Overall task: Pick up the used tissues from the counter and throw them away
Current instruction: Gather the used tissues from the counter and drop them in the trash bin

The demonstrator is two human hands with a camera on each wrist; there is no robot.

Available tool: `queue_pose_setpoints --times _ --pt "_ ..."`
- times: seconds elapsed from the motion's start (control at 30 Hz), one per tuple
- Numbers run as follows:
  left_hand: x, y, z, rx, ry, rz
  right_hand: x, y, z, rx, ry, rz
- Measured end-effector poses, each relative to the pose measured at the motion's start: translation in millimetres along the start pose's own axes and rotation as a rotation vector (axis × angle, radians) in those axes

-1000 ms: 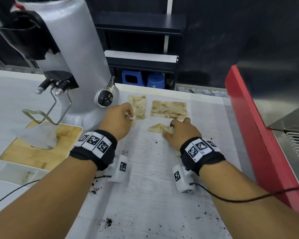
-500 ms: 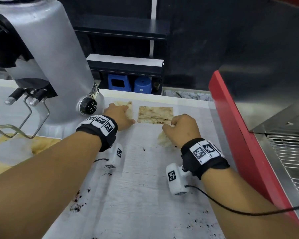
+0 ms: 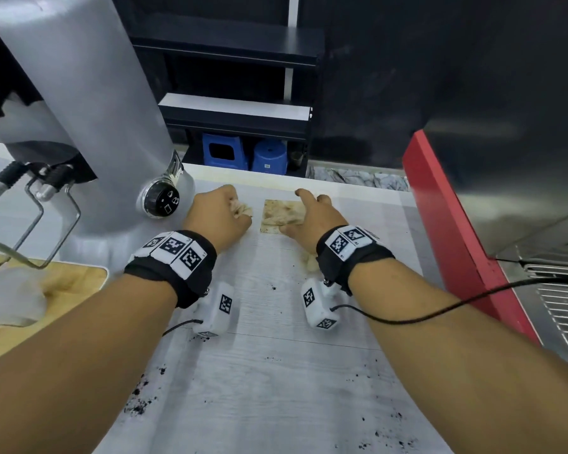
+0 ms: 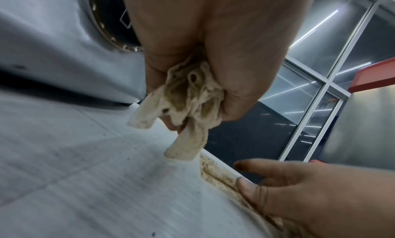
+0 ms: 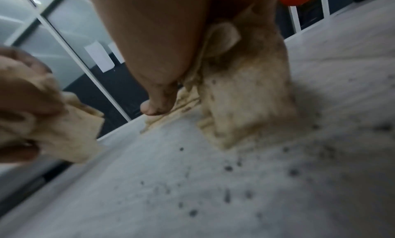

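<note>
Closest to us, dark coffee grounds (image 3: 138,401) speckle the pale counter (image 3: 276,371). Further out, our right hand (image 3: 309,221) has a stained tissue (image 5: 245,106) tucked under the palm, its lower end hanging to the counter, while thumb and forefinger spread wide onto the flat tissue (image 3: 282,216) lying on the counter near the far edge. Just left, our left hand (image 3: 220,217) is balled into a fist around a crumpled tissue (image 4: 190,96), loose ends dangling just above the counter. Beside that fist stands the silver grinder (image 3: 89,109), dial (image 3: 160,201) facing us; the red-edged machine (image 3: 453,224) runs along the right.
</note>
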State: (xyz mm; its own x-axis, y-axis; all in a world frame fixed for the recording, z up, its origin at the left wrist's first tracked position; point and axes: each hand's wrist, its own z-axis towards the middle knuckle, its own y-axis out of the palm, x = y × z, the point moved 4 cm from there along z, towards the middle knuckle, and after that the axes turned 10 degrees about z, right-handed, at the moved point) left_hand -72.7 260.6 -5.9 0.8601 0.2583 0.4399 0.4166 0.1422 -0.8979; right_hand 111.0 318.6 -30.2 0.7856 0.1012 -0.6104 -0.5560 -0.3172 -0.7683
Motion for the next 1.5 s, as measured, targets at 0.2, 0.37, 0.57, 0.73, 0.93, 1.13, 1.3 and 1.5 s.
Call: queue_pose_setpoints --times 0.2,0.37,0.57,0.73,0.93,1.13,1.3,1.5 --pt "9.2 -12.9 -11.2 -0.03 0.096 -0.047 1.0 16.9 6.8 -0.104 -0.008 -0.218" --pt "13.7 -21.4 -24.9 -0.05 0.105 -0.068 -4.2 5.5 -12.1 -0.079 -0.039 -0.051" --pt "28.6 -54.4 -63.6 0.063 0.137 -0.146 -25.3 -39.1 -71.3 0.173 -0.087 0.243" --pt "44.9 -84.6 -126.2 0.073 0.197 -0.356 -19.5 -69.5 -153.8 0.395 -0.112 0.39" --pt "69.9 -78.0 -199.4 0.027 0.364 -0.384 -4.2 -77.4 -270.3 0.406 -0.24 0.705" --pt "115.0 -39.9 -259.5 -0.113 0.524 -0.433 37.2 -88.9 -363.9 0.56 -0.152 0.751" --pt "177.4 -4.0 -315.9 -0.218 0.641 -0.465 101.3 -103.1 -433.8 0.738 -0.144 0.589" --pt "277.9 45.7 -396.4 -0.263 0.781 -0.426 210.5 -135.1 -523.6 0.816 -0.061 0.453"
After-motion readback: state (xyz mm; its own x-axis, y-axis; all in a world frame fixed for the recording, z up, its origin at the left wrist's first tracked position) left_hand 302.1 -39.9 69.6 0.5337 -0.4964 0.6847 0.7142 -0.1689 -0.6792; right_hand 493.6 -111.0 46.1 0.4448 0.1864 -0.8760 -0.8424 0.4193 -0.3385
